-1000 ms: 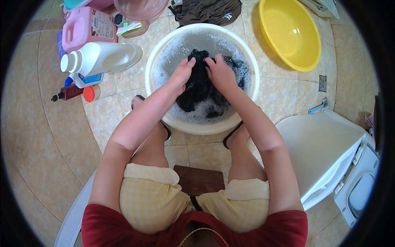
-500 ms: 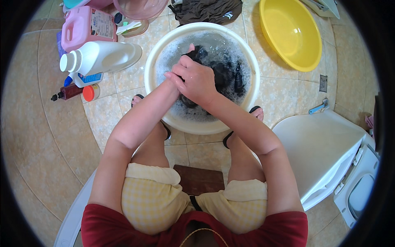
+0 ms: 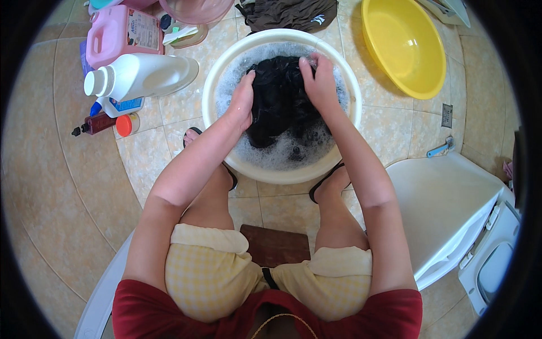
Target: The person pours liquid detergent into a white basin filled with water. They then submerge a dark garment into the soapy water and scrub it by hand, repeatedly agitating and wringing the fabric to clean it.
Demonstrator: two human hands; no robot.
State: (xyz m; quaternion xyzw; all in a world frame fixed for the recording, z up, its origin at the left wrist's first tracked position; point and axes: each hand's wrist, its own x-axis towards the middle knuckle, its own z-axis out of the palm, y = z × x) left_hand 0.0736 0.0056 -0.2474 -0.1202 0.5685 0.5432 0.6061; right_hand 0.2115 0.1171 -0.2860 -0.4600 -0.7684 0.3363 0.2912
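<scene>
The bunched black cloth [image 3: 282,101] sits among suds [image 3: 271,161] in the white basin [image 3: 355,113], part of it lost beneath them. The left hand's [image 3: 243,101] grip holds it at nine o'clock, some fingers hidden by fabric; the right hand's [image 3: 319,82] grip holds its edge at two. Around that, on tan floor tiles [image 3: 384,127], I see a yellow tub [image 3: 403,51] at two and brown fabric [image 3: 285,15] at twelve, cut off above.

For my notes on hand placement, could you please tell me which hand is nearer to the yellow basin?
Right. The right hand is at the right side of the black cloth, left of the yellow basin; the left hand is across the cloth, farther left.
</scene>
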